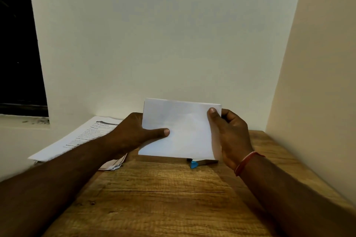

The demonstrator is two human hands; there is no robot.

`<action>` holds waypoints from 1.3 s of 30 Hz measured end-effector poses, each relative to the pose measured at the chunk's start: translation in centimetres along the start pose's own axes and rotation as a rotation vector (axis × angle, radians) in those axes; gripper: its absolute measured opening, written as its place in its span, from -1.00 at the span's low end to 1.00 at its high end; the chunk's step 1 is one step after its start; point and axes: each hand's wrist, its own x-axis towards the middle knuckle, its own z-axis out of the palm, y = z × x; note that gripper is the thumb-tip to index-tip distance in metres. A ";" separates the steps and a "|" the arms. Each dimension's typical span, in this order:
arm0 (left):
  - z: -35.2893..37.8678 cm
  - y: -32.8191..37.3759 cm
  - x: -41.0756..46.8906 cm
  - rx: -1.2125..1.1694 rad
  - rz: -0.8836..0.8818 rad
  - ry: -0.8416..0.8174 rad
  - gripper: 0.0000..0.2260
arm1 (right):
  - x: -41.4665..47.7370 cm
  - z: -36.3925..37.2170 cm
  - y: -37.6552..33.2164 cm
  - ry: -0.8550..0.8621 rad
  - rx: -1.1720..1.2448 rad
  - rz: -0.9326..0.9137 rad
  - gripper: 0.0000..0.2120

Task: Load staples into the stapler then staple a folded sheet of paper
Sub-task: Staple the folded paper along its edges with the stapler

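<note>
Here the folded sheet of white paper (pixel 185 129) is held upright above the far end of the wooden table (pixel 163 198), its blank face toward the camera. The left hand (pixel 133 132) pinches its left edge, thumb flat across the front and fingers hidden behind, while the right hand (pixel 231 136), a red thread band (pixel 246 161) on its wrist, pinches the right edge with fingers curled behind. On the table's far end, mostly hidden, lies a small blue-tipped object (pixel 194 164) I cannot identify, and printed pages (pixel 82 136) overhang the table's far left corner.
</note>
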 end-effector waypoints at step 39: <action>0.7 -0.6 1.4 -0.051 0.254 0.436 -0.35 | 1.1 -0.3 0.7 -0.169 0.195 0.279 -0.79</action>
